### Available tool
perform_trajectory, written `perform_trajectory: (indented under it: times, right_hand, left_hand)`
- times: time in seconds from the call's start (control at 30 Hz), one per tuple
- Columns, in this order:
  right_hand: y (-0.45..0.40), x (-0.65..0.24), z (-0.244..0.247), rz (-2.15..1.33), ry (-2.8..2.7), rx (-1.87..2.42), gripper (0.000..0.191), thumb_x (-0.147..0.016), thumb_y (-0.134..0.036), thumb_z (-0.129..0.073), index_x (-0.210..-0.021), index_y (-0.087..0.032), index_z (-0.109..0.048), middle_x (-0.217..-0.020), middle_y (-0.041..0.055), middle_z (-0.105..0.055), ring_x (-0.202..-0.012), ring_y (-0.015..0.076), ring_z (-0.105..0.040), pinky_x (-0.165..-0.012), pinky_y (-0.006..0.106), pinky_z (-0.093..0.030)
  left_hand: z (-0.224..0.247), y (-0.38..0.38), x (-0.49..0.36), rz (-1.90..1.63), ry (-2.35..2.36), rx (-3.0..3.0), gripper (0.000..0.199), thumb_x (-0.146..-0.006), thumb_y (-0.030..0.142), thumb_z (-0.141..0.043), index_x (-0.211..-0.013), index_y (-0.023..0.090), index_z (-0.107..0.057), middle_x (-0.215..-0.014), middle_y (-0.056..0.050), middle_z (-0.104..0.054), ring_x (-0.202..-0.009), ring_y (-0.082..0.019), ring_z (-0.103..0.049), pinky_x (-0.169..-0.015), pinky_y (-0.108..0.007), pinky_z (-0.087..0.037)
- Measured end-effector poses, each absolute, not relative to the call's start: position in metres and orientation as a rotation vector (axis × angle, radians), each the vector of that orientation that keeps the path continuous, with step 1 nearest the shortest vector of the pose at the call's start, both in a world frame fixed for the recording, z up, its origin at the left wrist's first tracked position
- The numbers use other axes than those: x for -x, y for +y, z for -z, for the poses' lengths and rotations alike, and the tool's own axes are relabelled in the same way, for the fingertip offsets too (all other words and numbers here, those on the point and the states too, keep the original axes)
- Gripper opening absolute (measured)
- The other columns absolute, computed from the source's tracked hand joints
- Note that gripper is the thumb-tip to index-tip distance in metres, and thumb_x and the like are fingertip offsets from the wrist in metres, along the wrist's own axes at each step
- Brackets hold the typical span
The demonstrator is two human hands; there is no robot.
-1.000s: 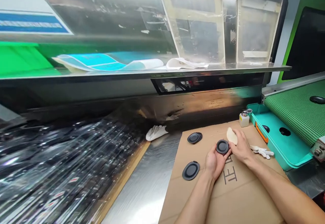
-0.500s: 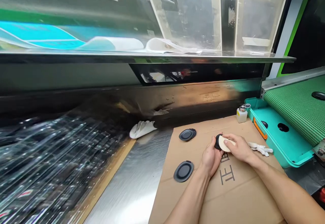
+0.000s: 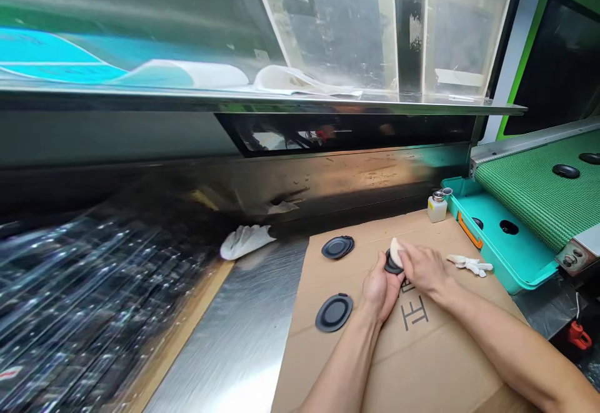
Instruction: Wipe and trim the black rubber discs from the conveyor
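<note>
My left hand grips a small round black disc above a cardboard sheet. Between the fingers of my right hand is a cream-coloured round pad, tilted up over the disc; whether the two touch I cannot make out. To the left, on the cardboard, lie a small overlapping group of dark flat discs and, closer to me, another dark ringed disc. A crumpled white glove rests right of my right hand.
A small white bottle with a metal top stands at the cardboard's far edge. A teal tray holds black discs beneath a green conveyor belt carrying more. Left are another white glove and plastic-covered stock. A metal shelf overhangs.
My right hand has turned the pad more upright, exposing more of the black disc. The view has shifted right, and a second black piece shows on the belt.
</note>
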State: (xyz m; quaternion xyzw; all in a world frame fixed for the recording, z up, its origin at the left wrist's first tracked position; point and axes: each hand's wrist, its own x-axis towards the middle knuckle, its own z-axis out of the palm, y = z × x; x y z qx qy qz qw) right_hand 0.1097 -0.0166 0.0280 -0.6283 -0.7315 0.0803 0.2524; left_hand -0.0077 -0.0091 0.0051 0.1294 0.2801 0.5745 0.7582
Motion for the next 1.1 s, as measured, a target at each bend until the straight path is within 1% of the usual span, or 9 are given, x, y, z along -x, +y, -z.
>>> perform_trajectory:
  times: [0.07, 0.13, 0.33, 0.43, 0.53, 0.7, 0.83, 0.97, 1.1]
  right_hand:
    - [-0.015, -0.105, -0.026, -0.117, -1.998, 1.804, 0.046, -0.102, -0.037, -0.037, -0.146, -0.029, -0.049, -0.104, 0.0074, -0.075, -0.089, 0.0221, -0.070, -0.080, 0.030, -0.050]
    - [-0.014, -0.104, -0.025, -0.087, -2.072, 1.778, 0.048, -0.103, -0.037, -0.036, -0.148, -0.027, -0.045, -0.104, 0.0081, -0.074, -0.089, 0.0218, -0.070, -0.079, 0.029, -0.049]
    - [-0.007, -0.109, -0.023, -0.066, -2.072, 1.790, 0.047, -0.102, -0.038, -0.035, -0.147, -0.026, -0.047, -0.103, 0.0098, -0.074, -0.086, 0.0228, -0.070, -0.076, 0.030, -0.049]
    - [-0.007, -0.109, -0.021, -0.100, -2.094, 1.763, 0.047, -0.102, -0.039, -0.036, -0.146, -0.027, -0.046, -0.104, 0.0094, -0.074, -0.087, 0.0226, -0.070, -0.077, 0.030, -0.049]
    - [-0.010, -0.107, -0.021, -0.147, -1.987, 1.901, 0.046, -0.102, -0.040, -0.035, -0.144, -0.027, -0.048, -0.096, 0.0097, -0.075, -0.081, 0.0241, -0.070, -0.075, 0.032, -0.049]
    - [-0.016, -0.101, -0.022, -0.229, -2.000, 1.881, 0.047, -0.101, -0.044, -0.036, -0.145, -0.028, -0.045, -0.093, 0.0100, -0.074, -0.080, 0.0271, -0.070, -0.074, 0.035, -0.048]
    - [-0.017, -0.100, -0.023, -0.241, -1.972, 1.884, 0.047, -0.101, -0.046, -0.036, -0.145, -0.030, -0.044, -0.094, 0.0086, -0.074, -0.080, 0.0257, -0.069, -0.074, 0.034, -0.048]
    - [-0.022, -0.103, -0.021, -0.221, -1.968, 1.891, 0.048, -0.101, -0.045, -0.035, -0.146, -0.031, -0.045, -0.093, 0.0087, -0.074, -0.081, 0.0260, -0.070, -0.074, 0.033, -0.049]
    - [-0.022, -0.110, -0.018, -0.238, -2.073, 1.715, 0.047, -0.100, -0.045, -0.040, -0.145, -0.035, -0.047, -0.099, 0.0055, -0.075, -0.086, 0.0248, -0.070, -0.078, 0.033, -0.050]
  left_hand:
    - [-0.004, -0.009, 0.009, -1.265, 0.605, -0.276, 0.037, -0.102, 0.029, -0.039, -0.117, 0.008, -0.065, -0.120, -0.020, -0.069, -0.113, -0.025, -0.066, -0.097, -0.040, -0.056]
    - [-0.003, -0.008, 0.009, -1.254, 0.607, -0.271, 0.037, -0.102, 0.030, -0.040, -0.118, 0.007, -0.065, -0.121, -0.021, -0.069, -0.114, -0.025, -0.066, -0.098, -0.039, -0.056]
    - [-0.005, -0.004, 0.007, -1.261, 0.630, -0.286, 0.036, -0.102, 0.028, -0.041, -0.123, 0.010, -0.063, -0.119, -0.019, -0.071, -0.114, -0.026, -0.067, -0.100, -0.043, -0.055]
    - [-0.006, -0.003, 0.007, -1.261, 0.631, -0.274, 0.036, -0.101, 0.027, -0.042, -0.124, 0.010, -0.063, -0.121, -0.019, -0.070, -0.114, -0.026, -0.067, -0.101, -0.042, -0.055]
    - [-0.005, -0.003, 0.008, -1.282, 0.644, -0.303, 0.035, -0.101, 0.027, -0.042, -0.124, 0.010, -0.062, -0.122, -0.019, -0.069, -0.115, -0.026, -0.066, -0.101, -0.044, -0.055]
    - [-0.006, -0.005, 0.007, -1.230, 0.594, -0.273, 0.038, -0.102, 0.032, -0.040, -0.123, 0.010, -0.064, -0.126, -0.019, -0.068, -0.119, -0.027, -0.064, -0.103, -0.043, -0.053]
    - [-0.005, -0.008, 0.007, -1.251, 0.602, -0.288, 0.039, -0.102, 0.032, -0.039, -0.122, 0.010, -0.065, -0.124, -0.017, -0.068, -0.122, -0.025, -0.062, -0.106, -0.039, -0.051]
    - [-0.004, -0.011, 0.010, -1.260, 0.601, -0.276, 0.038, -0.102, 0.030, -0.039, -0.122, 0.010, -0.064, -0.124, -0.018, -0.068, -0.120, -0.024, -0.063, -0.104, -0.039, -0.052]
    - [-0.007, -0.010, 0.012, -1.216, 0.585, -0.271, 0.037, -0.101, 0.030, -0.041, -0.122, 0.010, -0.064, -0.124, -0.018, -0.068, -0.118, -0.025, -0.064, -0.103, -0.039, -0.053]
